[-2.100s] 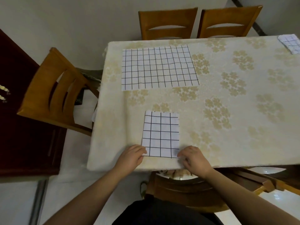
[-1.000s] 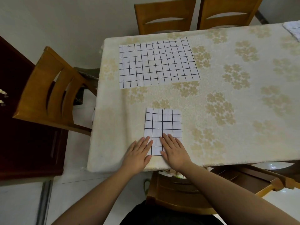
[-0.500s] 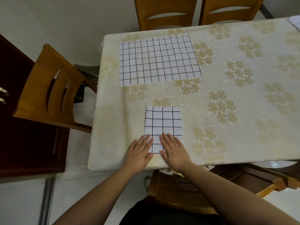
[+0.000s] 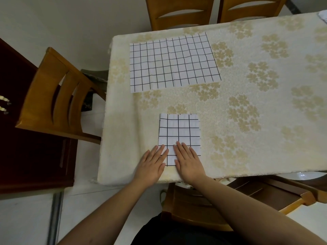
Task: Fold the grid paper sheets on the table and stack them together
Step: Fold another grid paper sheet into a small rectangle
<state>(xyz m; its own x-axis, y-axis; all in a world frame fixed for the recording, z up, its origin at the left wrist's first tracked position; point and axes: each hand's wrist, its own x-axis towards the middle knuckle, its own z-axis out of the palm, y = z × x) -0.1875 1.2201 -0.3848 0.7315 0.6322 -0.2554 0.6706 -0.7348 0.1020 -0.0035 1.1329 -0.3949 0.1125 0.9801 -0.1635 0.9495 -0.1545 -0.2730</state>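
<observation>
While wooden chairs (image 4: 58, 101) ring the floral tablecloth (image 4: 256, 106), the left hand (image 4: 152, 165) and right hand (image 4: 190, 161) press flat-fingered on folded paper (image 4: 179, 131) at lower centre; an unfolded sheet (image 4: 172, 62) lies above.

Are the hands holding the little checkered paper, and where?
Nothing is gripped. The left hand and right hand lie flat with straight fingers, pressing down on the near edge of the folded grid paper.

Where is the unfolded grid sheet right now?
In the head view, the unfolded sheet lies flat at the table's far left corner, beyond the folded sheet that both hands press, near the two far chairs.
</observation>
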